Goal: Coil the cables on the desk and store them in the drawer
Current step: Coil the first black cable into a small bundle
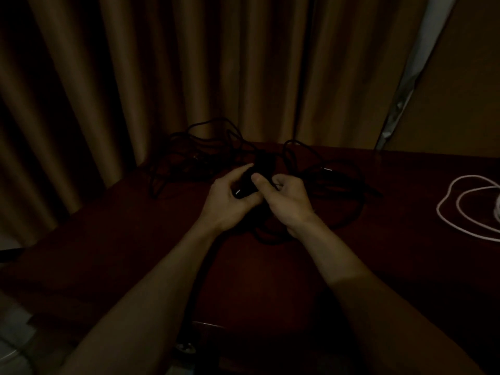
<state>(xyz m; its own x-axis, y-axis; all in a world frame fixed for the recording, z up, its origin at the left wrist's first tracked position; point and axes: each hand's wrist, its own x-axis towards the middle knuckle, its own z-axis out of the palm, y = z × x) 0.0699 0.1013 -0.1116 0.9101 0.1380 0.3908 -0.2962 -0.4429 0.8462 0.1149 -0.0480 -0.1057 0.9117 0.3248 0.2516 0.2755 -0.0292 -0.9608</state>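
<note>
The scene is very dim. Over the middle of the dark red desk (108, 253), my left hand (230, 198) and my right hand (284, 201) meet around a black cable bundle (254, 180), both with fingers curled on it. Loose black cable (338, 185) trails from the bundle to the right in loops on the desk. A second tangle of black cable (200, 152) lies at the back left, against the curtain. A white cable (465, 209) lies in loose loops at the right edge. A drawer handle (208, 324) shows faintly at the desk's front edge.
Tan curtains (162, 77) hang right behind the desk. A wall (465, 90) stands at the back right. Pale objects (13, 334) sit low at the bottom left, beside the desk.
</note>
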